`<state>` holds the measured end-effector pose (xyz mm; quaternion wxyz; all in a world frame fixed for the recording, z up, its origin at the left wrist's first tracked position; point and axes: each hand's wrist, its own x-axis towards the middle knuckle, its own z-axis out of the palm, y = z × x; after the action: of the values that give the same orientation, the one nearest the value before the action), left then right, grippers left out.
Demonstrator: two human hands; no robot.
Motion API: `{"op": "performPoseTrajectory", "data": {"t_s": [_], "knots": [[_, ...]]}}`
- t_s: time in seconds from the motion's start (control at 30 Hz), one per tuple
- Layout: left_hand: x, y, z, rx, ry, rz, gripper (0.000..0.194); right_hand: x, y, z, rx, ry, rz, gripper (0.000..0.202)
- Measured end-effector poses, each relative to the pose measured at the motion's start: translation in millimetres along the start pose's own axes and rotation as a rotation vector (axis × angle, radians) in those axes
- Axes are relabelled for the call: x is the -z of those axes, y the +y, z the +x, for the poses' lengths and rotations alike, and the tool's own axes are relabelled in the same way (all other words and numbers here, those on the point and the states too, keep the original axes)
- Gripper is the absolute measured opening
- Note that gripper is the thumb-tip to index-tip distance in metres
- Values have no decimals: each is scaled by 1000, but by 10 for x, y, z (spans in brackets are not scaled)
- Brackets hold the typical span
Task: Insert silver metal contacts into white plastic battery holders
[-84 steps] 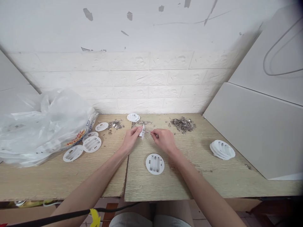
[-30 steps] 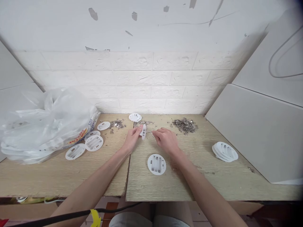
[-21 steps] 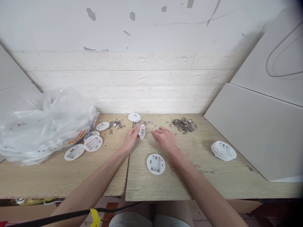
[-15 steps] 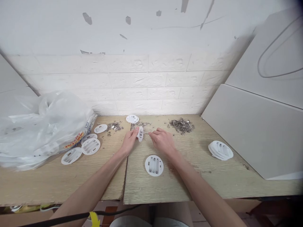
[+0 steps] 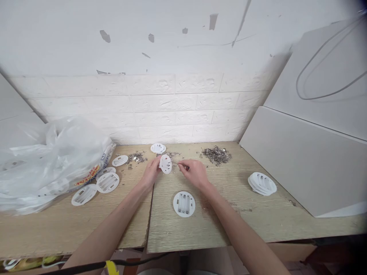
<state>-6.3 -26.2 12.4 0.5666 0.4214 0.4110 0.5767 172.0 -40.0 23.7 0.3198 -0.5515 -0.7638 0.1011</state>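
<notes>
My left hand (image 5: 150, 173) is closed on the edge of a round white plastic battery holder (image 5: 166, 164), held tilted above the table. Small metal pieces show on the holder's face. Across from it, my right hand (image 5: 195, 172) pinches a thin dark tool (image 5: 183, 165), whose tip points at the holder; its exact kind is too small to make out. Nearer to me lies another round battery holder (image 5: 184, 204), slots up. Just behind my left hand is one more white disc (image 5: 158, 148), beside scattered small metal contacts (image 5: 172, 154).
A big plastic bag (image 5: 57, 160) sits at left, with several white holders (image 5: 108, 182) beside it. Heaps of small metal contacts lie at back left (image 5: 137, 157) and back right (image 5: 217, 155). At right are stacked holders (image 5: 263, 183) and a white panel (image 5: 309, 160). A black cable (image 5: 129, 262) crosses the front.
The battery holder in my left hand has turned, so a different, broader face shows. My right hand keeps its pinch on the thin tool. The whole view has shifted slightly.
</notes>
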Motion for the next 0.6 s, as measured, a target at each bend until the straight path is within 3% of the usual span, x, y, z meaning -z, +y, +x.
{"op": "performPoseTrajectory", "data": {"t_s": [0.13, 0.27, 0.37, 0.6], "knots": [[-20, 31, 1, 61, -30, -112, 28, -64, 55, 49, -156, -24, 476, 27], [-31, 60, -38, 117, -171, -152, 27, -148, 56, 80, -207, -76, 812, 31], [-22, 81, -67, 141, -245, -128, 28, -163, 29, 78, -253, -121, 936, 34], [-36, 91, -110, 109, -217, -80, 25, -99, -26, 55, -306, -167, 1018, 34]]}}
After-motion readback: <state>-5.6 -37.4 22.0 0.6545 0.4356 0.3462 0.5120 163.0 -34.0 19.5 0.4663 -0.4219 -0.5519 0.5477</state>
